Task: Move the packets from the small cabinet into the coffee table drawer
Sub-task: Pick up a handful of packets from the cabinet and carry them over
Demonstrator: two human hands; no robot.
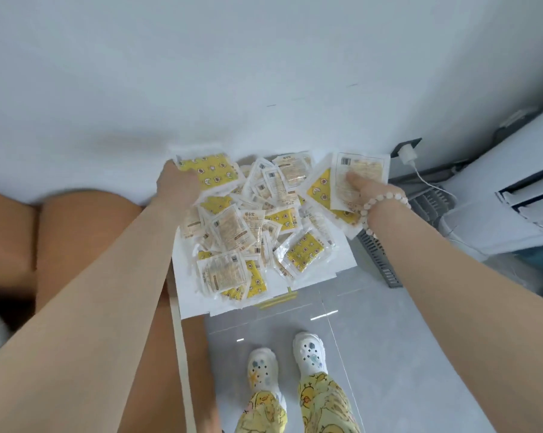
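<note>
one drawer (332,260), packets (232,232) heaped in it, too many to count. my left grip (178,185) holds one yellow packet (207,171); my right grip (368,190) pinches at least two.

Both bare arms outstretched, left hand (178,184) and right hand (370,192) each with fingers around packets (207,170).

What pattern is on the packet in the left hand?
Yellow with small cartoon prints, white-edged: the packet in the left hand, head view.
</note>
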